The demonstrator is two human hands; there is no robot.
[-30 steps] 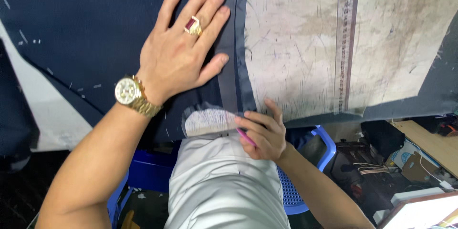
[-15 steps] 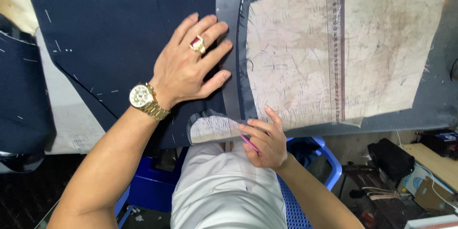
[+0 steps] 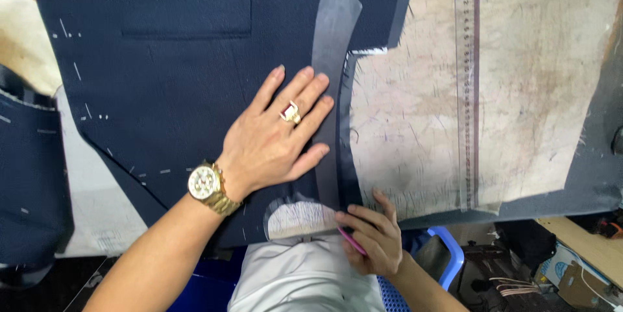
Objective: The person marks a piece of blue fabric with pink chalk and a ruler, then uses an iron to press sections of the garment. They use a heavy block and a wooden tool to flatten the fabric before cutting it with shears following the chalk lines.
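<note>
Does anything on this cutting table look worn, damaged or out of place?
The pale table cover is stained and its edges are frayed, beside the neat navy cloth. Otherwise nothing stands out; the clear ruler lies straight.

One view only: my head camera looked steeply down, close over the table edge [image 3: 454, 218]. My lap showed below.

Left hand [image 3: 272, 140] covers part of the clear curved ruler [image 3: 334, 59] and the navy fabric [image 3: 182, 59] under it; fabric runs off the far and left frame edges. Right hand [image 3: 373, 237] hides most of the pink marker [image 3: 351, 242], tip not visible, so can't tell if it touches the cloth. Straight ruler [image 3: 468, 91] markings too small to read; clutter at near right is cut off and blurry.
</note>
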